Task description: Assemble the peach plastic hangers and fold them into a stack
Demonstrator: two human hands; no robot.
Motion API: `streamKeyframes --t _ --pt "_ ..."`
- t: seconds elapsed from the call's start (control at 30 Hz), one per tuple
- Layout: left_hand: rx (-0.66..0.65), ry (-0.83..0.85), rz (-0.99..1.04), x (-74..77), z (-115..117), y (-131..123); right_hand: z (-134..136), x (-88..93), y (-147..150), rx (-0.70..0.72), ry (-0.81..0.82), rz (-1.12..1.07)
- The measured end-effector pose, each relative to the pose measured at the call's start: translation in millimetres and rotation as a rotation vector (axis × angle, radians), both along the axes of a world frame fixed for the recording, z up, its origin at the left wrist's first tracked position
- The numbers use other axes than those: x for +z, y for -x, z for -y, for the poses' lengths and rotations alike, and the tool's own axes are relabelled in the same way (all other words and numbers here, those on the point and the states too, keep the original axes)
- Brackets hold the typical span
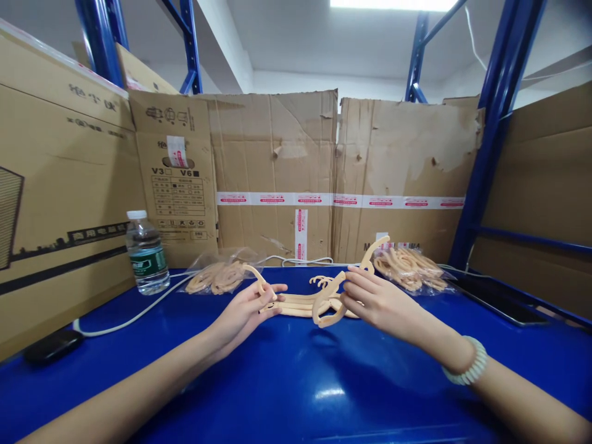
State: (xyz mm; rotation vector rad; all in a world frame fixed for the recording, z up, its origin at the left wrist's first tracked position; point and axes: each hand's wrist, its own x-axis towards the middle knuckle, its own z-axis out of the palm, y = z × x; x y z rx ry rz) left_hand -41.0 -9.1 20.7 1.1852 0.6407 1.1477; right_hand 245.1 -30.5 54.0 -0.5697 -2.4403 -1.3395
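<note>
Pinched in the fingers of my left hand is a beige curved hook piece, its tip pointing up and left. My right hand grips a beige folding hanger above the table; a bent arm hangs to its left, and a curved end rises over the knuckles. My fingers hide the joint. Behind and between both hands, several long beige hanger arms lie on the blue table. Small beige hooks lie just beyond them.
Clear bags of beige parts sit at back left and back right. A water bottle stands left, near a white cable and a black device. A dark phone-like slab lies right. Cardboard walls the back.
</note>
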Motion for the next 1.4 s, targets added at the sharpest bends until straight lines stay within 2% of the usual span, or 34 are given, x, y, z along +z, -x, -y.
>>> streamKeyframes --t 0.07,0.27,0.43,0.53,0.63,0.77,0.83,0.9,1.07,1.17,1.27,1.4 --pt "-0.048 -0.011 0.000 0.6 4 -2 1 0.1 3 0.016 -0.009 -0.004" --pt "-0.316 -0.154 -0.092 3.6 14 -17 6 -5.8 14 0.081 -0.048 0.001" --pt "-0.345 -0.311 -0.223 8.7 21 -29 10 -10.8 23 0.095 -0.043 0.027" --pt "-0.238 -0.350 -0.208 10.4 23 -30 11 -9.8 24 0.093 -0.012 0.020" --pt "0.016 -0.390 -0.140 9.6 20 -24 10 -5.6 13 0.000 0.102 -0.065" --pt "0.340 -0.398 -0.110 6.6 14 -14 2 -1.9 -11 -0.099 0.368 -0.287" --pt "0.431 -0.378 -0.062 5.1 12 -11 -3 -2.9 -18 -0.083 0.504 -0.412" --pt "0.464 -0.336 -0.004 4.3 11 -10 -6 -5.3 -20 -0.049 0.588 -0.486" --pt "0.383 -0.235 0.038 5.6 13 -8 -5 -9.1 -16 -0.103 0.726 -0.589" --pt "0.272 -0.165 0.076 7.0 14 -7 -2 -4.2 -21 -0.156 0.969 -0.634" --pt "0.136 -0.102 0.107 7.0 14 -6 -2 4.9 -31 -0.142 1.194 -0.605" --pt "-0.013 0.001 0.097 6.3 12 -3 -6 15.3 -47 -0.140 1.264 -0.507"
